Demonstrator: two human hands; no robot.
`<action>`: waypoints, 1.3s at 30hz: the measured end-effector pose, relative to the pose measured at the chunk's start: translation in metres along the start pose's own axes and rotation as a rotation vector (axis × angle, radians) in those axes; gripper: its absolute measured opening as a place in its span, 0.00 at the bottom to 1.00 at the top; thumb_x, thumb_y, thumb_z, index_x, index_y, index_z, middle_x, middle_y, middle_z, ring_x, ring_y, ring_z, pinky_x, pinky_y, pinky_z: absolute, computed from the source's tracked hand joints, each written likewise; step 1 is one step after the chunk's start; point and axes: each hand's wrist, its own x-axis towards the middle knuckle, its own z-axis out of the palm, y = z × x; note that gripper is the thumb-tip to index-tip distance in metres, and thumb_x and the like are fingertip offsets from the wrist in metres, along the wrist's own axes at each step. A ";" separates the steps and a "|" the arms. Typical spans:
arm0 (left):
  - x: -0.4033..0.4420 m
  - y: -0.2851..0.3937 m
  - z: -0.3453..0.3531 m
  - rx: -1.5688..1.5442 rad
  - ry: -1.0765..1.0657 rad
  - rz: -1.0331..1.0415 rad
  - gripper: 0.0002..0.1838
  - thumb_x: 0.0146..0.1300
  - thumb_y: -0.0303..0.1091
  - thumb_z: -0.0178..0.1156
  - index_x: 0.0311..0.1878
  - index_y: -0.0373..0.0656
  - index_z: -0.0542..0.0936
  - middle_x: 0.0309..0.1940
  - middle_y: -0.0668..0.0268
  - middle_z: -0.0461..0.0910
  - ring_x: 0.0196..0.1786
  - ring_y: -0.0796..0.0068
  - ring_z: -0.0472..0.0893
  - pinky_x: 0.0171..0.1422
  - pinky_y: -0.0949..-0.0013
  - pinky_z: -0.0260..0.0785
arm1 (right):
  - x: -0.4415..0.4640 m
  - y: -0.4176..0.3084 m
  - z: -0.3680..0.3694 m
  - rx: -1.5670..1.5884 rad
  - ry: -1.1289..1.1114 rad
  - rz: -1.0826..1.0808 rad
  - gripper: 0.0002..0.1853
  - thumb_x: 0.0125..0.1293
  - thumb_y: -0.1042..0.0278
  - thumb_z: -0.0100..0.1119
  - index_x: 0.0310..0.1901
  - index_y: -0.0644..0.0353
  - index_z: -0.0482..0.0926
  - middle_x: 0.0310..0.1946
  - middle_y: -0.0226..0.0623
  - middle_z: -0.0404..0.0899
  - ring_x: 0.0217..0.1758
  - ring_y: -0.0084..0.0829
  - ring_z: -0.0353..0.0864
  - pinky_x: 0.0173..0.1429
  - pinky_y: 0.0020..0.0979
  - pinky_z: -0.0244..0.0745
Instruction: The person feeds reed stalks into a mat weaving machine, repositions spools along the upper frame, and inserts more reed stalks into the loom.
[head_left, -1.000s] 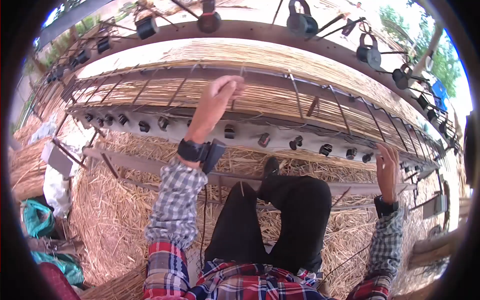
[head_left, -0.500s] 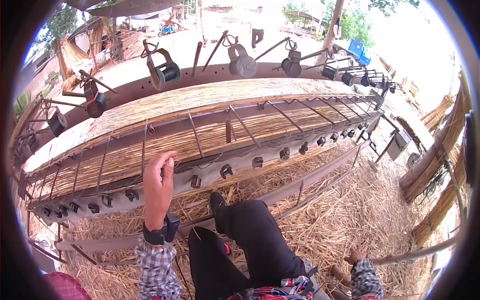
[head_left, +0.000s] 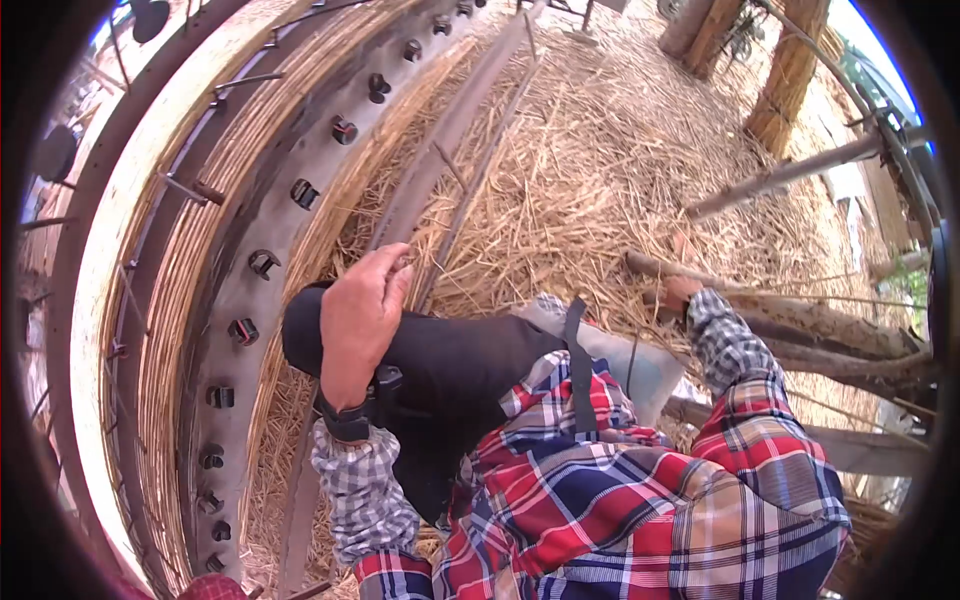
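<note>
My left hand (head_left: 362, 305) is raised over my bent knee in dark trousers (head_left: 450, 365). Its fingers are curled and close to the thumb; anything in them is too small to make out. A dark band (head_left: 348, 422) circles that wrist. On the other side, my right hand (head_left: 682, 291) reaches down to the straw (head_left: 580, 180) beside wooden poles (head_left: 830, 322). Its fingers are mostly lost against the straw and wood, so I cannot see whether they grip anything.
Along the left runs a metal frame (head_left: 215, 325) with several black clips (head_left: 304, 193) and long reed layers (head_left: 172, 330) behind it. A metal rail (head_left: 450, 130) crosses the straw. Upright reed bundles (head_left: 790, 75) stand at upper right. A red patterned cloth (head_left: 212, 588) shows at lower left.
My view has turned right and down, so the reed frame now lies at the left. My left hand has come away from the frame to above my knee; my right hand is down by the poles.
</note>
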 end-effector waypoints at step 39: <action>0.000 -0.003 0.020 0.318 0.159 0.144 0.12 0.62 0.37 0.59 0.46 0.43 0.81 0.36 0.61 0.83 0.40 0.62 0.81 0.46 0.62 0.70 | 0.010 0.095 0.007 -0.158 -0.444 -0.161 0.14 0.57 0.60 0.58 0.46 0.49 0.80 0.34 0.43 0.82 0.41 0.44 0.82 0.46 0.45 0.76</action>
